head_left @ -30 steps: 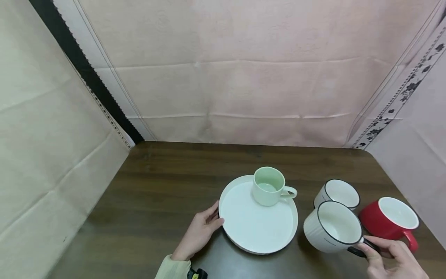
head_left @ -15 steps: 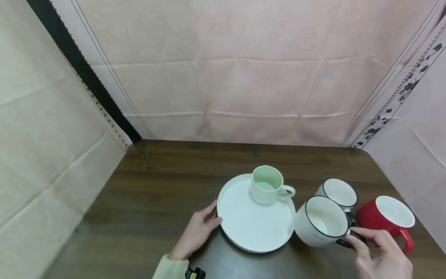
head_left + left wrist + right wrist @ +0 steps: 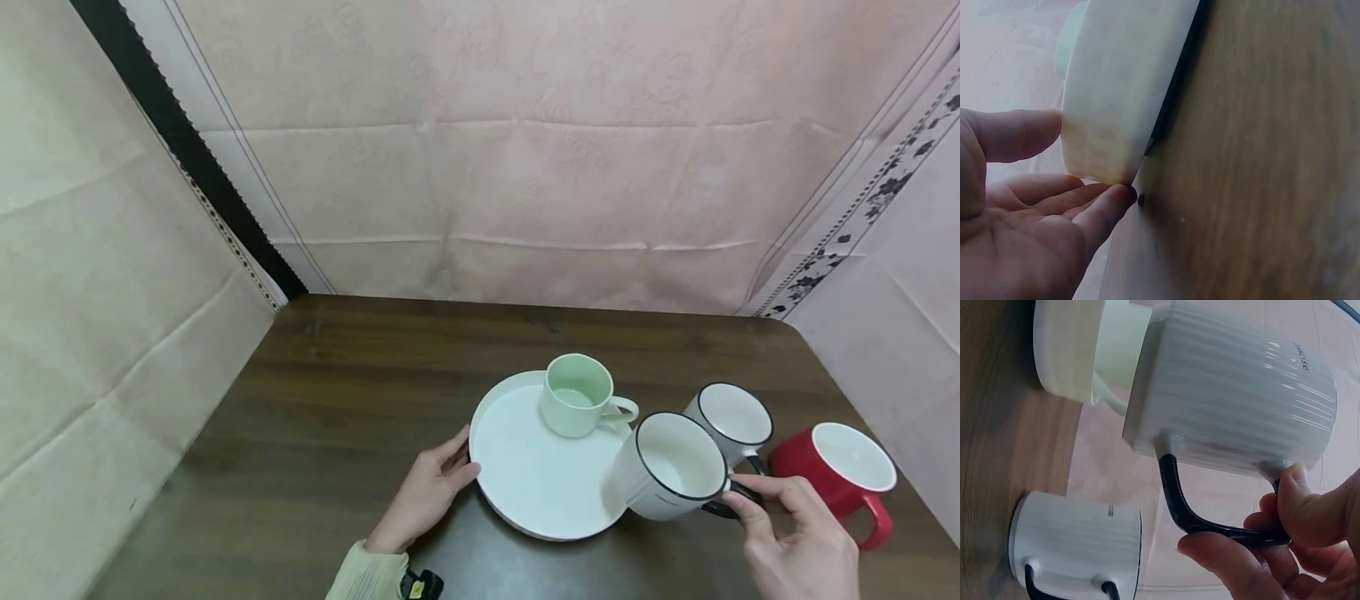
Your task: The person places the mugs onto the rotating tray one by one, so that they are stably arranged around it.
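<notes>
My right hand (image 3: pixel 802 533) pinches the black handle of a white mug (image 3: pixel 667 479) with a dark rim. In the right wrist view this ribbed mug (image 3: pixel 1235 387) is off the table, over the right edge of a round white tray (image 3: pixel 540 492). My left hand (image 3: pixel 427 492) holds the tray's left edge. In the left wrist view the thumb (image 3: pixel 1022 134) touches its upper rim, and the fingers lie against its side. A pale green mug (image 3: pixel 573 400) stands upright at the tray's back, handle to the right.
A second white mug (image 3: pixel 735 412) with a dark rim and black handle stands right of the tray. To its right is a red mug (image 3: pixel 828 467) with a white inside. Cloth walls (image 3: pixel 480 183) enclose the wooden table (image 3: pixel 337 417) at the back and sides.
My right hand has moved left with the white mug, from beside the tray to over its right edge. The left hand keeps its place on the tray.
</notes>
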`<state>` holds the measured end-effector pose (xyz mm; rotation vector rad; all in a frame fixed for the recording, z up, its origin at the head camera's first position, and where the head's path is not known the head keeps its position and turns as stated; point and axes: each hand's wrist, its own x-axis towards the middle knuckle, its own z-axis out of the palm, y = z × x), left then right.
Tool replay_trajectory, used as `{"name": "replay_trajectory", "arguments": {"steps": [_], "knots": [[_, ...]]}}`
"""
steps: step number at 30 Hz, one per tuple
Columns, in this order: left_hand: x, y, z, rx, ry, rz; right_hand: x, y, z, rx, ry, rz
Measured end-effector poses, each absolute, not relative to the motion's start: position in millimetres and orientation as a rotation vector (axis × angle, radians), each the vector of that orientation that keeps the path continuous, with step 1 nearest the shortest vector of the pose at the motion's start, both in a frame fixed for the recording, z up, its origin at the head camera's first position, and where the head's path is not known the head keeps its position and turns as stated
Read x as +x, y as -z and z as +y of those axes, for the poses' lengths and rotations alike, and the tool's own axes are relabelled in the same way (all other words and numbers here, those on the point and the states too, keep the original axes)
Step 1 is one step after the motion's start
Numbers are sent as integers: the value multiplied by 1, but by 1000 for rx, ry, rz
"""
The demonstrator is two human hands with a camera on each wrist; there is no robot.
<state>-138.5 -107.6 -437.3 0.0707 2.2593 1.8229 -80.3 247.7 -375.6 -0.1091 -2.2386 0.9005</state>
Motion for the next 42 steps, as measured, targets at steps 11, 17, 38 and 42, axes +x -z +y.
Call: {"name": "replay_trajectory", "arguments": {"steps": [11,17,38,42], "knots": [[-139,438,-108,76,-1815,2269,-87,373,238,-77,-902,-2297],[-139,438,-107,60,-1819,2271,-90,370,231,-84,-921,-2329],[-139,441,-108,87,-1814,2289,-98,376,218,74,-972,-2295],[-139,441,-108,89,-1819,2285,-100,377,215,92,-982,-2302]]}}
